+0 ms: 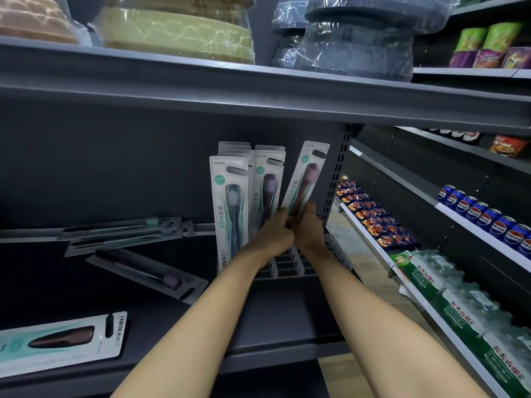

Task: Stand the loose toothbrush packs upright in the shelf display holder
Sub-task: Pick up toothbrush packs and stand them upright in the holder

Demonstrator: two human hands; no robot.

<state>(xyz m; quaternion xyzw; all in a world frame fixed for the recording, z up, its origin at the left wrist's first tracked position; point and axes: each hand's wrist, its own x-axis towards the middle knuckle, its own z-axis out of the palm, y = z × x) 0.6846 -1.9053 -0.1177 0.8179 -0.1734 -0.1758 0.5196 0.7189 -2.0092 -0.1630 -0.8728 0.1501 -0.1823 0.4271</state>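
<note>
Both hands on one pack: right hand [307, 222] has its fingers curled round the lower end of the brown-brush toothbrush pack [305, 175], left hand [277, 231] curled against the same bottom edge, looks like a pinch but its fingertips are hidden behind the right. Pack's long axis runs up from the hands and tilts right, top corner leaning toward the perforated shelf upright [336, 173], so it isn't parallel to the packs already standing [230, 205] just left of it. Its foot sits above the display holder [290, 264], the white slotted grid right under both wrists; can't tell if the bottom edge is in a slot yet. Judgement: next move is to rotate the top leftward to vertical and push straight down. Loose packs still lie flat on the shelf [71, 285], well left, closer to the left hand: one near the holder [149, 275], two at the back [120, 232], one at the front edge [61, 341]
</note>
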